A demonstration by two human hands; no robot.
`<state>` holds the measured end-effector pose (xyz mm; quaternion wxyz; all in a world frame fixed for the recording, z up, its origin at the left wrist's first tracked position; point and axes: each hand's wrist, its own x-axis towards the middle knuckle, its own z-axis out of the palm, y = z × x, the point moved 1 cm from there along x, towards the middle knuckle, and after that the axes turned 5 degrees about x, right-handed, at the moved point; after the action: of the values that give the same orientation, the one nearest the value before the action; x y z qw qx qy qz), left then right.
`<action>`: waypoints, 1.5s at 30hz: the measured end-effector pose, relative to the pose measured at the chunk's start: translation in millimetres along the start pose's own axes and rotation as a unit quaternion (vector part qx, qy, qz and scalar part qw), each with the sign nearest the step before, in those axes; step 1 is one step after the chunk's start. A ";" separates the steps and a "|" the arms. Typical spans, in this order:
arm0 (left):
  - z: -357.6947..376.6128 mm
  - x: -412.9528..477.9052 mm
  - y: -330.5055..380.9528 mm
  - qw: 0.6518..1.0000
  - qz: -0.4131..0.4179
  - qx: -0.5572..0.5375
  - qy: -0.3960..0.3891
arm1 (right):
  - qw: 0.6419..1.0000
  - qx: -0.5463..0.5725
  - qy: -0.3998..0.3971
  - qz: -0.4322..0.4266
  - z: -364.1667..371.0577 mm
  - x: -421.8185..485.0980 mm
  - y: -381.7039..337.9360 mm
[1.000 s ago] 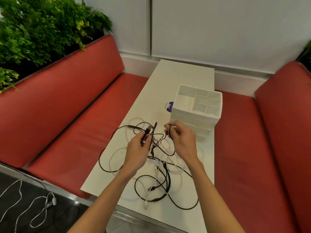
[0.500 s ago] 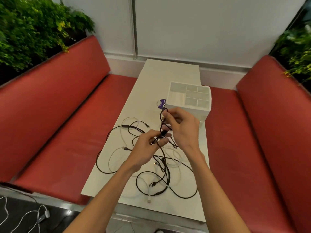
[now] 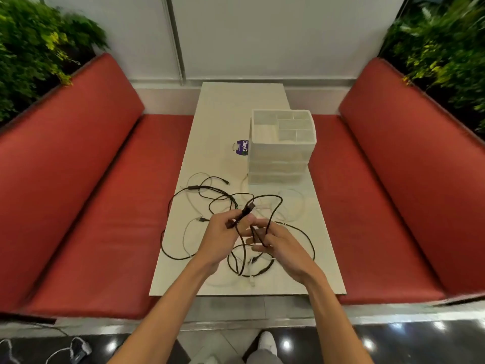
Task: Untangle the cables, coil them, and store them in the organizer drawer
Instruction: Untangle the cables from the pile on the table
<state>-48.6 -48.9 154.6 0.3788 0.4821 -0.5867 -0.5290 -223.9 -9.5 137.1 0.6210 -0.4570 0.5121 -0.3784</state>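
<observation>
Cables (image 3: 195, 187), black and white, are seen tangled on the near half of the table (image 3: 236, 106), in front of the organizer (image 3: 282, 153). One black cable (image 3: 270, 195) is held above the heap. Its plug end is pinched between thumb and fingers of the left hand (image 3: 223, 237). A loop is hooked round the curled, slightly spread fingers of the right hand (image 3: 284, 248). A purple tag (image 3: 242, 147) is noted just left of the organizer.
</observation>
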 end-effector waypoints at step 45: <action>113.8 -7.1 -27.7 0.945 -0.128 -0.224 0.202 | 0.912 -0.233 0.300 0.153 -260.9 -8.2 186.2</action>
<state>-150.9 -12.3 110.2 0.5167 0.5524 -0.2976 -0.5825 -481.3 6.4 -53.4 0.3642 -0.3698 0.8118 -0.2677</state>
